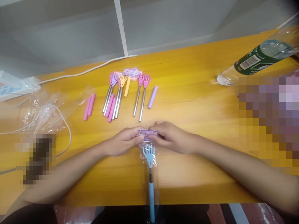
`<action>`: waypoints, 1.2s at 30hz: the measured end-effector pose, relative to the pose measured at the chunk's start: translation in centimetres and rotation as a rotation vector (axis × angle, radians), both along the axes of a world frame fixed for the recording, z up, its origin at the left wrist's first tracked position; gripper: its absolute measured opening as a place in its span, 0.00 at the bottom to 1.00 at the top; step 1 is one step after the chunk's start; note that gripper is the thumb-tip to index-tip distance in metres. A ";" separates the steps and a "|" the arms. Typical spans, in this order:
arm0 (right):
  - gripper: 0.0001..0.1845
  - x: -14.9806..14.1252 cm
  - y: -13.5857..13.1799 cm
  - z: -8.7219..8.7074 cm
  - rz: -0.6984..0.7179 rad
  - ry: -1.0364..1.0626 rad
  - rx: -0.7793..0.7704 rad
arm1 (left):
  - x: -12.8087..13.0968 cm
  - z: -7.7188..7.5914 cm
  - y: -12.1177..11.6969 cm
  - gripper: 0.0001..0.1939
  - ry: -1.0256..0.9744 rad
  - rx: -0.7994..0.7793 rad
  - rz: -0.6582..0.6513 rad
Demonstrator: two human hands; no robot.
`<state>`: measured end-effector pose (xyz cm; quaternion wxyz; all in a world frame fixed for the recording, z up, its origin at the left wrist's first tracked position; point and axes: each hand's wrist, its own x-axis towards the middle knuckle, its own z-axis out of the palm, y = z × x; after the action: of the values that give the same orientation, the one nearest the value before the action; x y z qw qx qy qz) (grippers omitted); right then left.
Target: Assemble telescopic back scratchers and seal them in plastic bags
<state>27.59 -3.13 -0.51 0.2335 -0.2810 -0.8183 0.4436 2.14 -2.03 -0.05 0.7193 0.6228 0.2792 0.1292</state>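
Between both hands is a small purple printed card (147, 134) at the top of a clear plastic sleeve. My left hand (126, 140) pinches its left end, thumb on top. On the right end, the fingers of my right hand (174, 137) are closed too. Inside the sleeve lies a blue back scratcher (151, 193), its hand-shaped head towards the card and its handle reaching past the table's front edge. Farther back rest several back scratcher rods with purple, yellow and pink heads (146, 81). Loose pink handles (89, 106), a yellow handle (127, 86) and a purple handle (153, 97) lie around them.
A stack of printed cards (131, 72) lies behind the scratchers. At left are crumpled clear bags (44, 107), a white cable (88, 71) and a white power strip (18, 84). A plastic bottle (254, 60) stands at back right. Blurred patches cover both sides.
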 end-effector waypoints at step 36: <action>0.23 17.2 -12.1 3.7 -1.201 -0.629 0.144 | 0.3 -1.0 1.1 0.15 -0.381 -0.292 0.233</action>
<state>44.82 -15.22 3.20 0.2083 -0.7859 -0.5769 0.0786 2.49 -0.89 -1.04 0.8213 0.4407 0.2244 0.2843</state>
